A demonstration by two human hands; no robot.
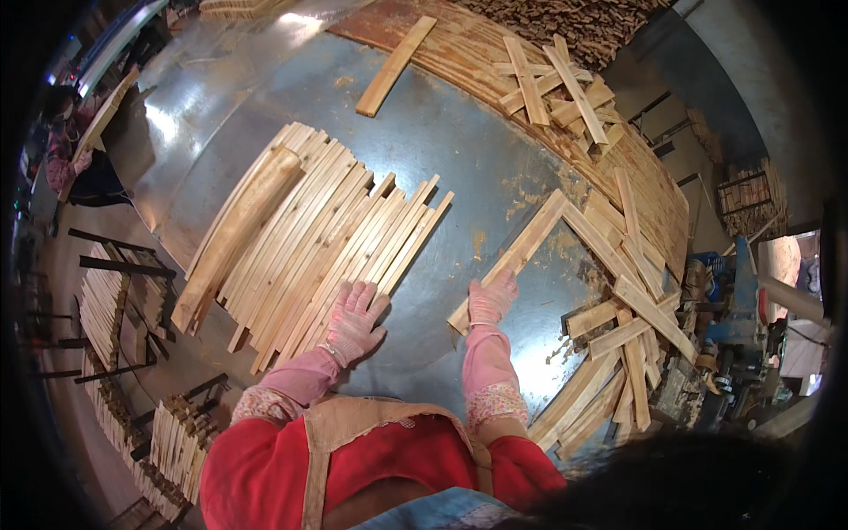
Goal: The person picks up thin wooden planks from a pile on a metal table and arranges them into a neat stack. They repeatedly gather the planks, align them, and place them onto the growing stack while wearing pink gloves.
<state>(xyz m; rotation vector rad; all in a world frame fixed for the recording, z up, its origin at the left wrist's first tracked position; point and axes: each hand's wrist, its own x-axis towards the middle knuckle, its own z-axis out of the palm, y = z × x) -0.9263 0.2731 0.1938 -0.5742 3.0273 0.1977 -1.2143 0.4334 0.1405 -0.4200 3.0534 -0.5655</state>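
My gloved left hand [355,325] lies with its fingers spread on the near right part of a row of wooden strips [327,230], set side by side on the metal tabletop [415,327]. A thicker, darker board [238,234] rests along the left of that row. To the right, my gloved right hand [493,299] is closed around the near part of a single wooden strip [530,238], which slants away to the right. Its far end meets another strip [601,238] at the edge of a loose pile.
Loose wooden pieces [632,344] lie piled at right, with more strips [565,88] on a plywood sheet [667,208] at the far right. One board [396,66] lies at the back. Racks of strips [177,450] stand at left. A person [75,150] holds a board at far left.
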